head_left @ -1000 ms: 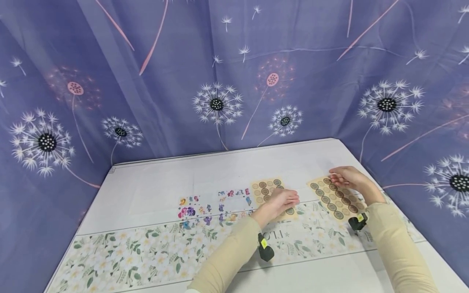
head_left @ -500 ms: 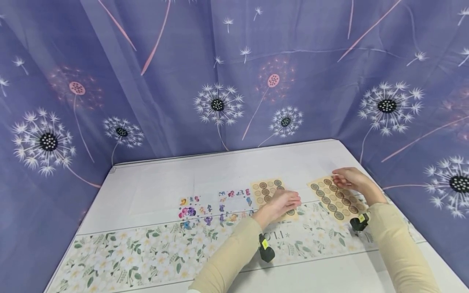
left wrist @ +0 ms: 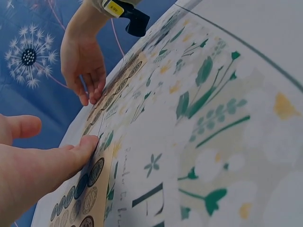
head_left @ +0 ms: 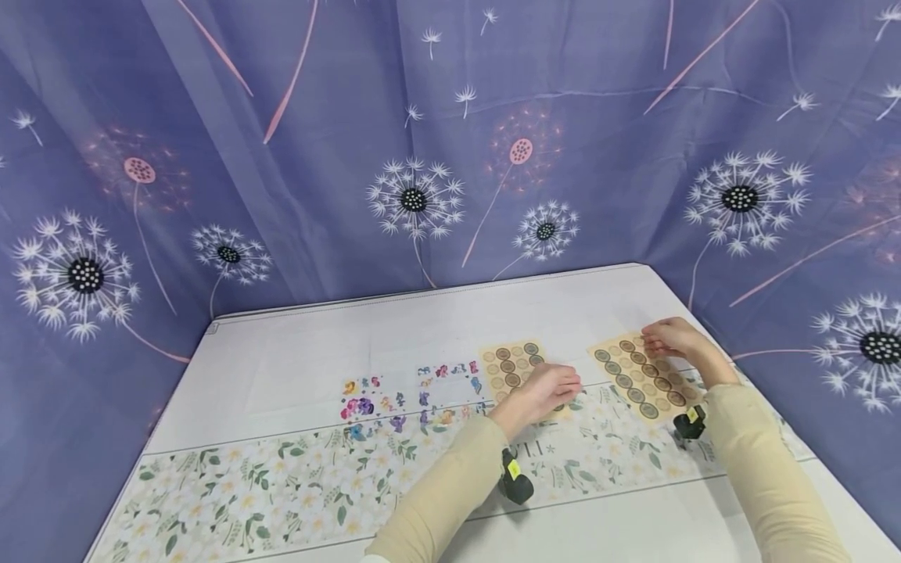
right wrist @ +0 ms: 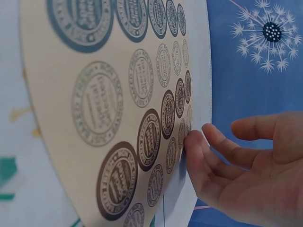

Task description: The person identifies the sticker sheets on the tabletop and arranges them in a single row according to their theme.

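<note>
Two tan sheets of round bakery-style stickers lie on the table. My left hand (head_left: 540, 392) reaches over the left sticker sheet (head_left: 505, 357), hiding its lower right part; in the left wrist view its fingers are extended, with the thumb apart. At the far right edge of the right sticker sheet (head_left: 637, 381) is my right hand (head_left: 676, 336). The right wrist view shows that hand (right wrist: 246, 165) with loosely bent fingers, the fingertips beside the sheet's edge and the thumb apart. I cannot tell whether they touch the paper. Neither hand grips anything.
Left of the tan sheets lie two groups of small colourful pony stickers (head_left: 373, 407) on clear backing. A floral printed strip (head_left: 281, 493) crosses the white table (head_left: 331, 336). A purple dandelion curtain (head_left: 317, 195) stands behind and at the sides.
My right hand has shifted slightly right along the sheet's far edge, and my left hand slightly right over its sheet. The sheets look unmoved; the head view has shifted a little.
</note>
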Available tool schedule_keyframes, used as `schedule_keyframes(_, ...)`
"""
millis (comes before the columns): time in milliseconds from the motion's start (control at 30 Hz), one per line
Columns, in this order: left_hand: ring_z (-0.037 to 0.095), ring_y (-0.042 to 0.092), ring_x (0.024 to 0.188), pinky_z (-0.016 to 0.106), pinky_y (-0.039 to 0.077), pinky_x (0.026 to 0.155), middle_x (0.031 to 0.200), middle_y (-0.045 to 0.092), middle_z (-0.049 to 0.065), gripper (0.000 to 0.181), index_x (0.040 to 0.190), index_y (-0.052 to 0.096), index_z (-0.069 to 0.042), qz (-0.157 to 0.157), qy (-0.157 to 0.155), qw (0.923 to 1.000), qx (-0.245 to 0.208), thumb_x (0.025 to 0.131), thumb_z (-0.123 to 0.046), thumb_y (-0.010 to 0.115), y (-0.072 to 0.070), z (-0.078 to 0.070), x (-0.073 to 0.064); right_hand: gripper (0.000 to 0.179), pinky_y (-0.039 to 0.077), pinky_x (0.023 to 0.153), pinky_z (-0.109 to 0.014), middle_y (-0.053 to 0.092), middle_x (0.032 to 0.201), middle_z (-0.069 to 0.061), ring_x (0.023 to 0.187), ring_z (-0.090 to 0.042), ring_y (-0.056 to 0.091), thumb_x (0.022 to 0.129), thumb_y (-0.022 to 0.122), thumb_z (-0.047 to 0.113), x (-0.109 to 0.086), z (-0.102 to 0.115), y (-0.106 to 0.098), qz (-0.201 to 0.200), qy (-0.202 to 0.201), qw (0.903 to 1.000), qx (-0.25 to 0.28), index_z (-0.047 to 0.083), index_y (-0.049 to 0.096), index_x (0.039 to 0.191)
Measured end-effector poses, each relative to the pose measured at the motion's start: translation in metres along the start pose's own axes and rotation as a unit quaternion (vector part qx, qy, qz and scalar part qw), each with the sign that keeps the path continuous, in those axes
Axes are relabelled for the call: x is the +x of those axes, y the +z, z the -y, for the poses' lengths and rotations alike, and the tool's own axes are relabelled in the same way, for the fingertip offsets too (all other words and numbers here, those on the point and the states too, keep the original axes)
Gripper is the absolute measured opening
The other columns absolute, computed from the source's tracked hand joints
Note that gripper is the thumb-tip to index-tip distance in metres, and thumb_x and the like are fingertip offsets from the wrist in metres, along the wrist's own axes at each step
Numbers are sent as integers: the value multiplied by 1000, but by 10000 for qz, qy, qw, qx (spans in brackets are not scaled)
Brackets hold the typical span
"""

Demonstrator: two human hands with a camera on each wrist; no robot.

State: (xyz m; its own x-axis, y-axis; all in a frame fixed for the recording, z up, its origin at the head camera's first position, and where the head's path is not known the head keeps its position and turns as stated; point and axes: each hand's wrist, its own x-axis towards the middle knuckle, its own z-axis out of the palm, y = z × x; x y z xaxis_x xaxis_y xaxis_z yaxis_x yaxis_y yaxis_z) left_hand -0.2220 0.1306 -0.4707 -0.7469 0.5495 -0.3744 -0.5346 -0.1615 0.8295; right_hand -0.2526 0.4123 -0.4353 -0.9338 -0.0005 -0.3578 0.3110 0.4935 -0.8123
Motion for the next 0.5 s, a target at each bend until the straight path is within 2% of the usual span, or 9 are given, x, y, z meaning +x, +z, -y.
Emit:
schedule_keyframes(233, 40, 46, 132, 45, 38, 117, 136, 48, 32, 45, 134, 42, 14, 161, -126, 9997, -153, 93, -2, 48, 3, 0, 3, 43, 51, 57, -14, 53, 64, 13, 58, 3, 51, 98, 40, 12, -2, 5, 2, -329, -83, 9969, -705, -24, 43, 120)
schedule_keyframes(367, 42, 43, 134, 47, 34, 118, 139, 45, 33, 44, 134, 41, 16, 230, -203, 9989, -359, 94, -1, 48, 6, 1, 3, 40, 48, 52, -14, 52, 59, 13, 54, 4, 49, 97, 42, 11, 0, 2, 3, -251, 50, 9976, -650, -22, 44, 119)
schedule_keyframes(500, 43, 41, 135, 49, 32, 119, 140, 43, 35, 45, 134, 40, 17, 261, -254, 9978, -547, 94, -2, 47, 9, 4, 3, 29, 44, 49, -15, 51, 58, 13, 51, 3, 46, 97, 43, 11, 1, 0, 4, -79, 194, 9988, -448, -13, 49, 112)
